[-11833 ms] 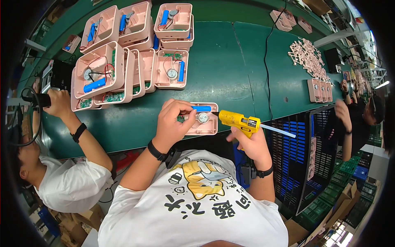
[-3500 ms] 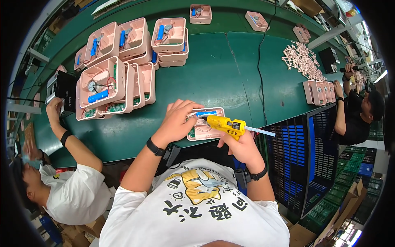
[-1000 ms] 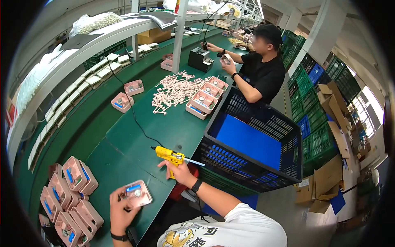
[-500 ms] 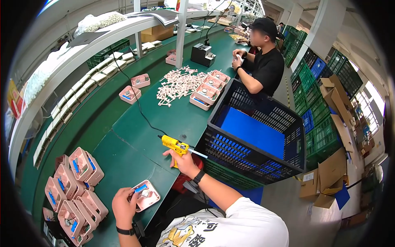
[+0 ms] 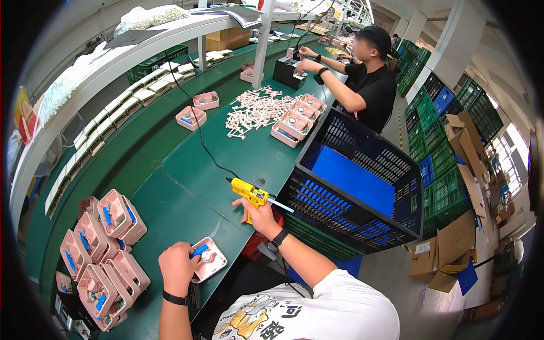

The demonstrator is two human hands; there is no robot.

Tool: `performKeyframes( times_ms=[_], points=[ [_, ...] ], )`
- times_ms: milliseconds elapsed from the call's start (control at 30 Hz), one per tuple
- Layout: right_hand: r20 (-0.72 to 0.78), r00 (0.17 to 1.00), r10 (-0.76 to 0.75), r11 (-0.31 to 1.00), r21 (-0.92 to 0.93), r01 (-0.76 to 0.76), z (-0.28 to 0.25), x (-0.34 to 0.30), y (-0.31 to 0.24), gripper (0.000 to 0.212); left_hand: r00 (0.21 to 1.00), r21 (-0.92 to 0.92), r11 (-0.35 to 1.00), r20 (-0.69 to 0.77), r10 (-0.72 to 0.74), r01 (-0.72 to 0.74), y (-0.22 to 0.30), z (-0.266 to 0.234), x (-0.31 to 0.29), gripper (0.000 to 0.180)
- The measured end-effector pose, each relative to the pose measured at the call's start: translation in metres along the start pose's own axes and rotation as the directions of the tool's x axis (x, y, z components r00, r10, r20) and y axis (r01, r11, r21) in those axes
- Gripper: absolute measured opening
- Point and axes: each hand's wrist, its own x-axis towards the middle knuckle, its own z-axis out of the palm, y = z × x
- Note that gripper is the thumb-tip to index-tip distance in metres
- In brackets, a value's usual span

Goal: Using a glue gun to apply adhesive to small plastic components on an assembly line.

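Note:
My right hand (image 5: 259, 219) is wrapped round the handle of a yellow hot glue gun (image 5: 250, 191). A white glue stick (image 5: 281, 205) sticks out of its back, and its dark nozzle faces the far left. At the bench's near edge, my left hand (image 5: 177, 265) is closed at the left side of a pink plastic housing (image 5: 218, 268). Its fingertips meet the end of a blue battery (image 5: 200, 250) in that housing; the curled fingers are partly hidden. A round metallic part (image 5: 206, 256) sits beside the battery.
Stacked pink housings (image 5: 105, 260) with blue parts stand at left. Farther up lie a heap of pink bone-shaped pieces (image 5: 258, 110) and more filled housings (image 5: 296, 121). A black crate (image 5: 351, 187) stands right of the bench. A co-worker (image 5: 371, 85) reaches toward a black machine (image 5: 289, 72).
My left hand's fingers have curled in more at the battery. The glue gun stays in my right hand. The co-worker's hands have moved apart and out to the black machine. The view has shifted slightly.

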Motion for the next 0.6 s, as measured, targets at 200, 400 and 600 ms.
performKeyframes(
  times_ms=[200,400,600],
  points=[
    [-0.009,1.000,-0.010,1.000,-0.012,0.010,0.000,0.003,-0.001,0.038,0.999,-0.031,0.999,0.045,-0.019,0.020,-0.003,-0.003,0.003,0.022],
    [-0.012,1.000,-0.009,1.000,0.001,0.009,0.000,-0.001,-0.002,0.038,0.987,-0.137,0.980,-0.091,0.130,-0.141,-0.007,0.003,-0.005,0.022],
    [-0.019,1.000,-0.022,0.999,0.028,0.022,0.004,-0.009,-0.004,0.034,0.990,-0.365,0.931,-0.141,-0.030,-0.024,-0.021,0.005,-0.023,0.020]
  ],
)
